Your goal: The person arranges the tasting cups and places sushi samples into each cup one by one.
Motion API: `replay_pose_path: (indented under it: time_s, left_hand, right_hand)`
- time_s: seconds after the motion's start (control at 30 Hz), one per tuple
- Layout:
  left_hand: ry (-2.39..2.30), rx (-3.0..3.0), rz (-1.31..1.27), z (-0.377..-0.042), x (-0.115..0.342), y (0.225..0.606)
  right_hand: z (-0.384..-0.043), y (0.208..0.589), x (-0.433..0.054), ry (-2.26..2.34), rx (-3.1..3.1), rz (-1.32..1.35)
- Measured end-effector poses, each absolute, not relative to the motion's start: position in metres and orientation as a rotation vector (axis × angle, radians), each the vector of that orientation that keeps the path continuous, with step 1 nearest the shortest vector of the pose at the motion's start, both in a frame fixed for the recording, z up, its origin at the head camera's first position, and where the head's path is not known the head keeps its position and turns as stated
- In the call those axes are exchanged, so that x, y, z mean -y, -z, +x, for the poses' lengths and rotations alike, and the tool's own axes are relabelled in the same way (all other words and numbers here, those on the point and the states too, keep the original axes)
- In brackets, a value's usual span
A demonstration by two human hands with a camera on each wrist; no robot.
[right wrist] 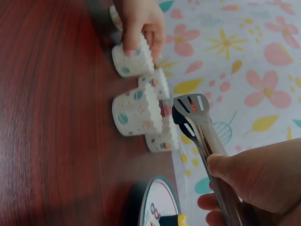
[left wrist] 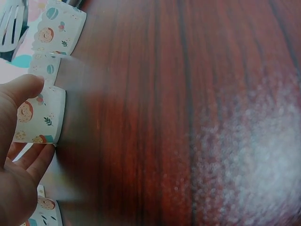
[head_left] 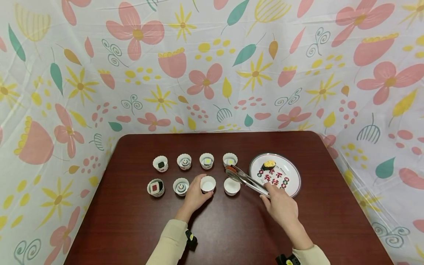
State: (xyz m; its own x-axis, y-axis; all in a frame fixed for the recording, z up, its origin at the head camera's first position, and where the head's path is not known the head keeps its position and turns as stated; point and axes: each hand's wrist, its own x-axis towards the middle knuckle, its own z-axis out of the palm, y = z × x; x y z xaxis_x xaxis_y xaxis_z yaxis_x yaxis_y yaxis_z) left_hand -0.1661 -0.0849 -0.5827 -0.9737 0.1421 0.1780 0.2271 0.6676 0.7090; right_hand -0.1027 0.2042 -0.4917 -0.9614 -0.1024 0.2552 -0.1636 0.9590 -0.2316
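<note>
My left hand (head_left: 194,195) grips a white paper baking cup (head_left: 208,189) in the front row, thumb on one side and fingers on the other. The cup's inside looks plain white in the head view. Metal tongs (head_left: 249,181) with slotted ends are held in my right hand (head_left: 282,207). Pinched between the tongs' ends is a small sushi piece (head_left: 231,169), dark with an orange-red top, partly hidden by the metal. It hangs above the cups on the right, over the gap between a front-row cup (head_left: 232,192) and a rear-row cup (head_left: 226,156).
To the right lies a round white plate (head_left: 291,173) with red lettering and one yellow-topped sushi piece (head_left: 269,165). Several other cups (head_left: 160,170) stand in two rows to the left, with sushi pieces inside. A flowered cloth (head_left: 212,110) surrounds the dark wooden table (head_left: 232,232).
</note>
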Motion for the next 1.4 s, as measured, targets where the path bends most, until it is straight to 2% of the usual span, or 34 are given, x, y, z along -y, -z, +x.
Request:
replay_pose_path:
  time_s: [0.9, 1.4]
  left_hand:
    - [1.250, 2.790, -0.258, -0.167, 0.085, 0.582]
    - [1.263, 2.792, -0.238, -0.166, 0.084, 0.580]
  right_hand:
    - [-0.102, 0.497, -0.153, -0.316, 2.761, 0.465]
    - [-0.104, 0.503, -0.144, -0.277, 2.768, 0.492]
